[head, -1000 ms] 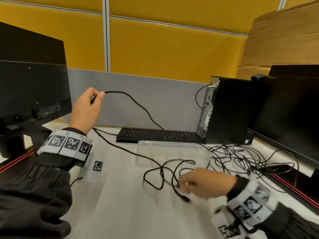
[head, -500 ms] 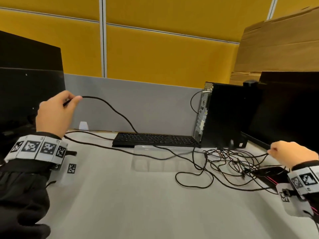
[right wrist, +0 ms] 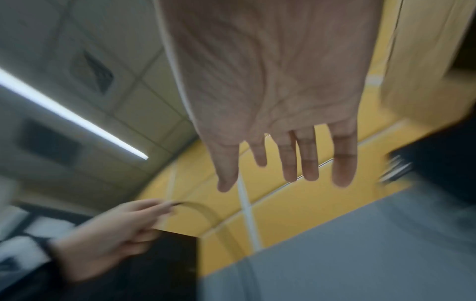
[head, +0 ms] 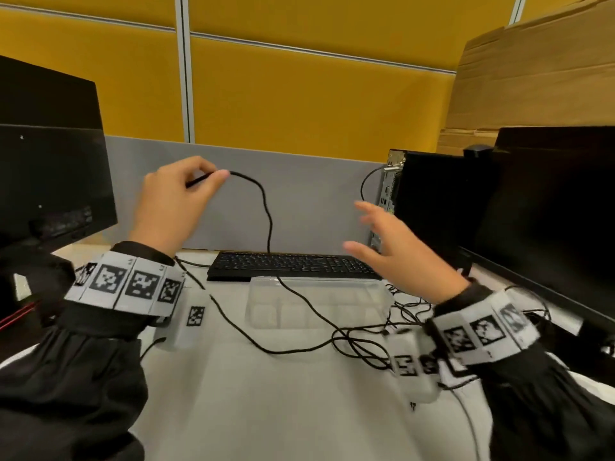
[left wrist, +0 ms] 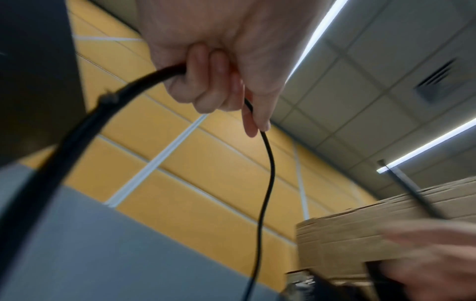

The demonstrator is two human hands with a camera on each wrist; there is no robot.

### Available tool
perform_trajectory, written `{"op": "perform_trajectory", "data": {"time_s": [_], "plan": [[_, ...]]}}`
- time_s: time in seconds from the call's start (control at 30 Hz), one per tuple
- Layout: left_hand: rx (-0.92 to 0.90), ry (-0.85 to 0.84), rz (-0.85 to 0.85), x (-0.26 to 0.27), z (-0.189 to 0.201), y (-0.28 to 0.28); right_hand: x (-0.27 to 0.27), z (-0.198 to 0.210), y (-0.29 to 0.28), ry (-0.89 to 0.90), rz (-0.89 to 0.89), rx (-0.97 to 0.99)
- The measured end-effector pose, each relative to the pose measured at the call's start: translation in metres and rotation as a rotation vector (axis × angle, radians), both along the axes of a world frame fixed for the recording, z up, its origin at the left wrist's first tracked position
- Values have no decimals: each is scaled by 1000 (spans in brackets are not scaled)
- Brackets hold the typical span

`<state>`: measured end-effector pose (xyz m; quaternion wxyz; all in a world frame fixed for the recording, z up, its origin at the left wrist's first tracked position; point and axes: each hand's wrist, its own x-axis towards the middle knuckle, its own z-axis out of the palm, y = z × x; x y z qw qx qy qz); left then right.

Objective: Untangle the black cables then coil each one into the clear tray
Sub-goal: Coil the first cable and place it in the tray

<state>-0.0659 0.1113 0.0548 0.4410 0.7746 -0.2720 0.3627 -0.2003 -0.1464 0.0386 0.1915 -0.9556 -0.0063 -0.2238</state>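
Observation:
My left hand [head: 186,197] is raised above the desk and pinches a black cable [head: 263,207] between thumb and fingers [left wrist: 206,81]. The cable hangs down from the hand, crosses the clear tray [head: 376,301] and runs into a tangle of black cables [head: 372,341] at the tray's right. My right hand [head: 392,241] hovers in the air right of the hanging cable, fingers [right wrist: 309,163] spread and straight, holding nothing. The tray lies in front of the keyboard with only the cable draped across it.
A black keyboard [head: 293,264] lies behind the tray. A black computer tower [head: 432,207] and a monitor [head: 549,211] stand at the right, another monitor [head: 50,174] at the left. A grey and yellow partition closes the back.
My right hand let go of the cables at the desk's right edge and rose toward the middle, open. My left hand moved right and stays raised with the cable, which now hangs slacker.

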Motion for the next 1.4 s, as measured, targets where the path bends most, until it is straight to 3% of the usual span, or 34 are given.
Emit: {"op": "perform_trajectory", "data": {"time_s": [0.07,0.17,0.3,0.4,0.5,0.6,0.7,0.77,0.83,0.9,0.97,1.0,1.03,1.07,1.1,1.2,1.23,1.3,1.37,1.4], "plan": [[-9,-12,-122,-11,6,-17,18,8,39,55,185,114],[21,-7,-300,-25,13,-32,40,18,67,173,424,457],[32,71,-481,-27,16,-37,50,21,64,43,505,788],[6,146,-563,-18,10,-39,52,20,52,63,768,1104],[55,260,-637,-6,-4,-42,55,21,40,-75,815,1426],[110,439,-669,13,-21,-38,54,23,15,-389,736,1577],[151,464,-514,36,-31,-25,45,22,-31,-764,512,1446],[130,472,-453,46,-35,-20,39,16,-70,-955,281,1207],[37,473,-445,51,-36,-19,37,7,-104,-984,2,894],[-64,425,-398,50,-35,-21,34,0,-119,-684,-291,622],[-168,350,-345,47,-31,-25,28,-1,-112,-100,-488,373],[-220,321,-342,43,-29,-27,25,1,-105,131,-497,281],[-255,295,-357,38,-25,-30,22,3,-95,247,-441,225],[-270,270,-378,32,-23,-33,19,8,-83,246,-342,221],[-269,244,-403,24,-20,-37,18,13,-70,139,-232,250],[-240,192,-509,3,-15,-51,23,26,-25,-446,74,246],[-221,185,-544,-3,-13,-56,25,27,-8,-519,148,172],[-156,171,-608,-14,-13,-64,31,23,16,-356,277,79],[-43,176,-657,-19,-15,-67,36,17,28,-61,378,101],[8,200,-679,-19,-16,-67,37,16,28,-12,402,131]]}}
